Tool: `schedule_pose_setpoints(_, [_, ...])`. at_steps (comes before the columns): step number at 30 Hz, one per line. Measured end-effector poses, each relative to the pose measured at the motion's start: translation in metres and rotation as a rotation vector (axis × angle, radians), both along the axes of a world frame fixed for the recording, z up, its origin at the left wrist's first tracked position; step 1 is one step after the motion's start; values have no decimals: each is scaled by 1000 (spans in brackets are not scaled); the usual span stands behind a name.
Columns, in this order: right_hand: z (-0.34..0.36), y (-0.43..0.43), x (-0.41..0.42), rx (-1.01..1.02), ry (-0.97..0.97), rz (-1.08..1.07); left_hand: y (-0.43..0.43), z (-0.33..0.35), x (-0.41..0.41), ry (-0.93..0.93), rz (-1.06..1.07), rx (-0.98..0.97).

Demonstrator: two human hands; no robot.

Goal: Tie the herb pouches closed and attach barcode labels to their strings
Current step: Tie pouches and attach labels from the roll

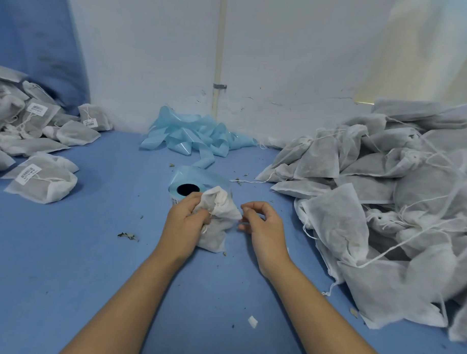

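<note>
My left hand grips the gathered neck of one pouch, fingers curled round it, w/ the pouch hanging down to the table. My right hand sits just beside the pouch, thumb and fingers curled in a pinch; prob. on the string end, but it's too thin to make out, so can't tell for sure. This pouch looks cinched, no label on it yet.

Label roll stands right behind the pouch, touching it or nearly. Behind the roll, a heap of spent blue backing strip against the wall.

Left of the roll: done pile, tied, several w/ barcode tags showing. Right of the roll: much bigger undone pile, strings loose, no tags. So I reckon well under half done.

Table is blue, w/ herb crumbs scattered round the roll. Wall is white, cracked, pipe running up behind the roll.
</note>
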State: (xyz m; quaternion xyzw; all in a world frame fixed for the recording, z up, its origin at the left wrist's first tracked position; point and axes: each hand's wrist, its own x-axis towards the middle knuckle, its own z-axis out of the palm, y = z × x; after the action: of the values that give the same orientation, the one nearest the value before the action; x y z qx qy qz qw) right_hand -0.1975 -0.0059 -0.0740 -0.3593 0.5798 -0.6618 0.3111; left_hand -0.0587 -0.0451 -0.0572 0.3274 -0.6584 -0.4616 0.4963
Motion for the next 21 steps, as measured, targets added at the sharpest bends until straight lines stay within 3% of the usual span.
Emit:
schedule_pose_setpoints(7, [1, 2, 1, -28, 12, -17, 3, 0, -1, 40, -125, 18])
schedule_pose_setpoints(12, [0, 3, 1, -65, 164, -20, 2, 1, -3, 51, -144, 82])
schedule_pose_setpoints(21, [1, 1, 3, -44, 116, 43, -1, -3, -3, 52, -127, 109])
